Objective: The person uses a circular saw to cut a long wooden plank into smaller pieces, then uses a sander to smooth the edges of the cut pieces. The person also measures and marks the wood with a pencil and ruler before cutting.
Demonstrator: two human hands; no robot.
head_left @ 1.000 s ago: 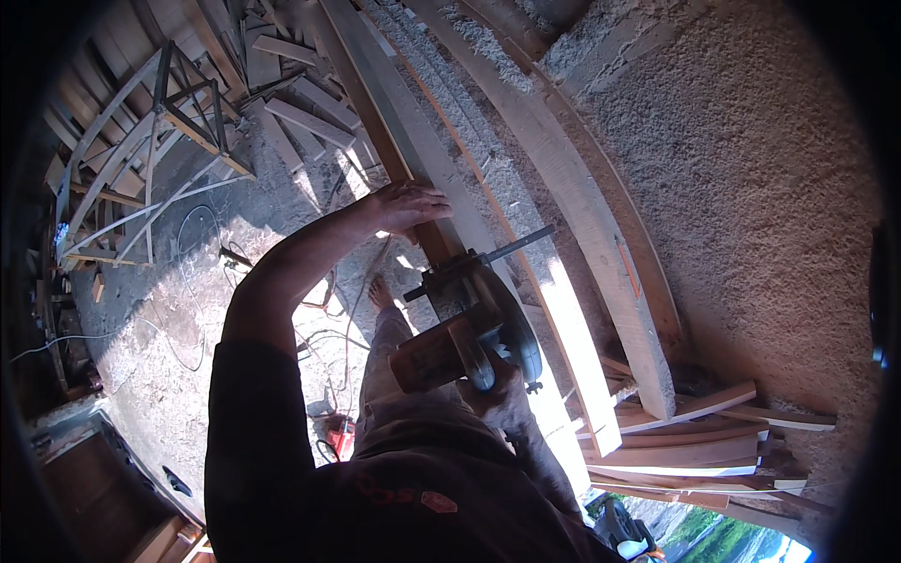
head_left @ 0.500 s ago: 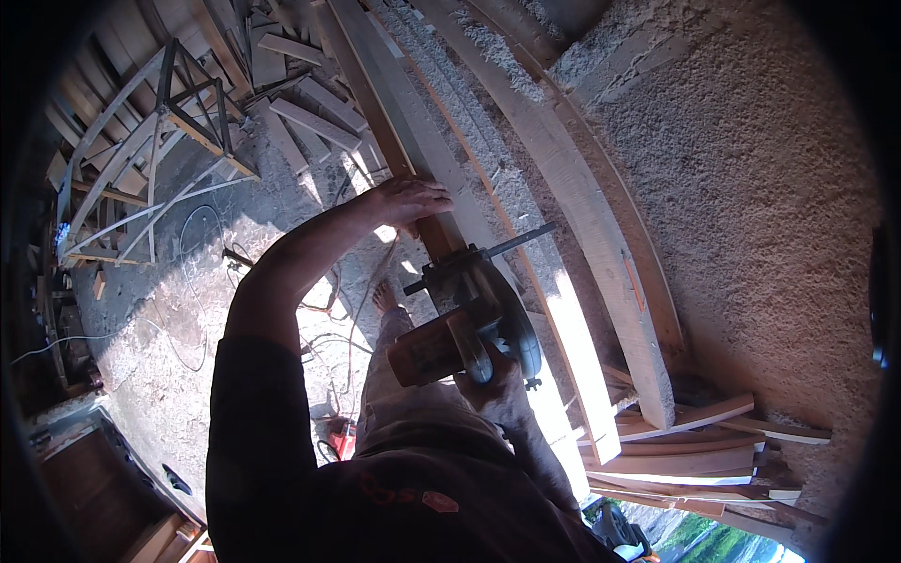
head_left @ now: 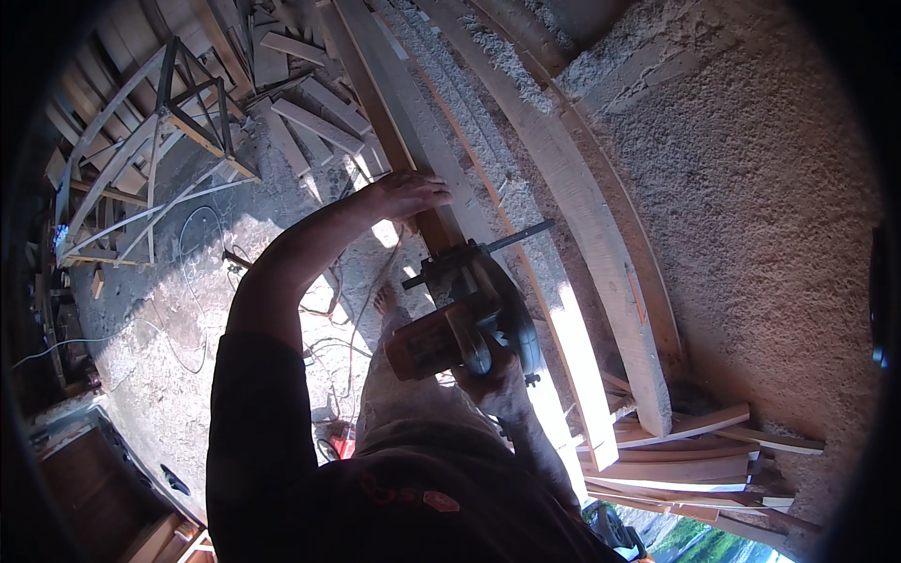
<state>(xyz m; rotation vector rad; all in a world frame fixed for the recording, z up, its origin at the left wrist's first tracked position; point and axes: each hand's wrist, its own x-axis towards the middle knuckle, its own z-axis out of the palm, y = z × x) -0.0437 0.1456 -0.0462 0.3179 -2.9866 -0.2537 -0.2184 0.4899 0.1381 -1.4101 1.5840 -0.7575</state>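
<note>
My right hand (head_left: 493, 380) is wrapped round the rear handle of a circular saw (head_left: 469, 314), a dark tool with an orange-brown motor housing. The saw rests on a long wooden board (head_left: 434, 225), and a thin metal guide bar (head_left: 521, 236) juts from its front to the right. The blade is hidden under the saw body. Ahead of the saw, my left hand (head_left: 410, 195) grips the board, its fingers laid across the top and its thumb side over the left edge.
Long, dusty planks (head_left: 587, 202) lie to the right, beside a sawdust heap (head_left: 751, 178). Stacked boards (head_left: 694, 464) are at the lower right. Cords (head_left: 352, 328) cross the floor near my bare foot (head_left: 383, 300). Offcuts (head_left: 314, 122) and a wooden frame (head_left: 202, 117) stand far left.
The saw and my right hand have shifted very slightly forward along the board. My left hand keeps its place on the board, with hardly any movement.
</note>
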